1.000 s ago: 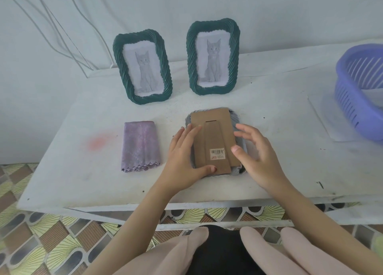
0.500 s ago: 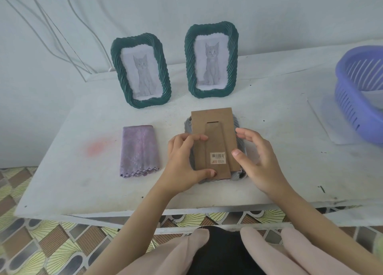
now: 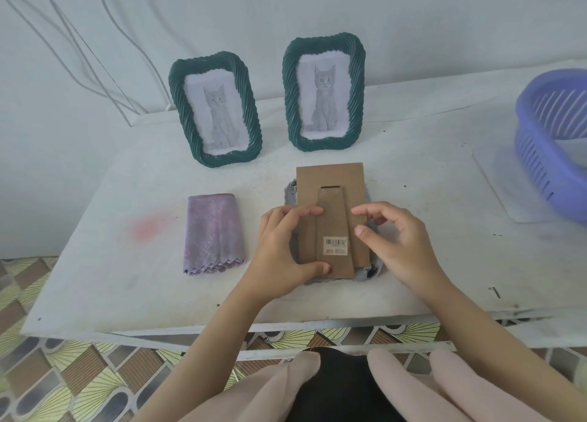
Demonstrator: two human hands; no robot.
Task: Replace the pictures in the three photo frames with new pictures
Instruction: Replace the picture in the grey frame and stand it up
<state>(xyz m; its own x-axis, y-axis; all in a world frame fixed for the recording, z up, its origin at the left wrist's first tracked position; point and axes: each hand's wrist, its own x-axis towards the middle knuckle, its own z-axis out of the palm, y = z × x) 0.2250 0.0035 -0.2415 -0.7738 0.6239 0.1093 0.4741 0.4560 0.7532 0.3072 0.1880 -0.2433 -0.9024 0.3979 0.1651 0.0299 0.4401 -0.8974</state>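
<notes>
In the left hand — cardboard backing

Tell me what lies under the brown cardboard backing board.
A grey frame lies under the backing board; only bits of its rim show at the sides and bottom. Whatever picture it holds is covered.

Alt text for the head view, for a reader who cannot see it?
Two hands work on a face-down frame on a table: the left hand grips its cardboard back, the right hand curls at the back's right edge. Behind stand two green frames with cat pictures; a cloth lies left, a basket right.
</notes>
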